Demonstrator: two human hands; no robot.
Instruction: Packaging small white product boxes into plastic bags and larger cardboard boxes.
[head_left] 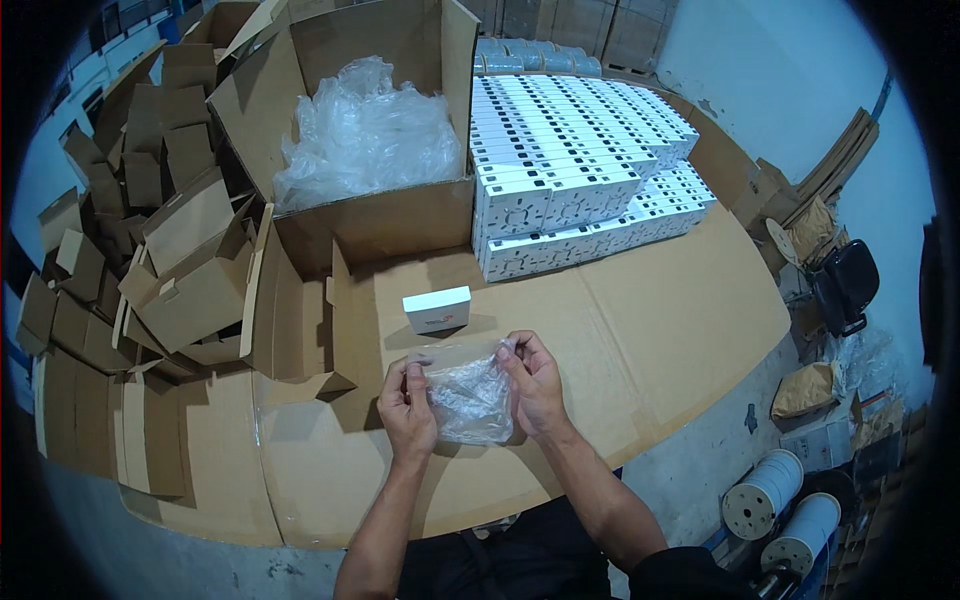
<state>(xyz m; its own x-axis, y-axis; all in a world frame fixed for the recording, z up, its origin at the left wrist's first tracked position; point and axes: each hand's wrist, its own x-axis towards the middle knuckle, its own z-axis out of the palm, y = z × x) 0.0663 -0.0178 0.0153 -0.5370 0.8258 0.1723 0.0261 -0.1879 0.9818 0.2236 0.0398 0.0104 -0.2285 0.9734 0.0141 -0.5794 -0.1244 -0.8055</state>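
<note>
Clear plastic bag (470, 398) pinched between both hands: left hand (408, 405) grips its left edge, right hand (535, 385) its top right corner. Small white box (437, 309) lies just beyond the bag on the cardboard sheet (640, 330).

Flattened brown cardboard sheets (640, 330) cover the work surface. Beyond them, a grey concrete floor (700, 470) shows at lower right. A pale blue-white wall (790, 80) rises at the upper right, scuffed near its base, with folded cardboard (845, 160) leaning against it. A black chair (845, 285) stands by the wall. 2 white cable spools (785, 510) lie on the floor at lower right. The light is cool and even.
</note>
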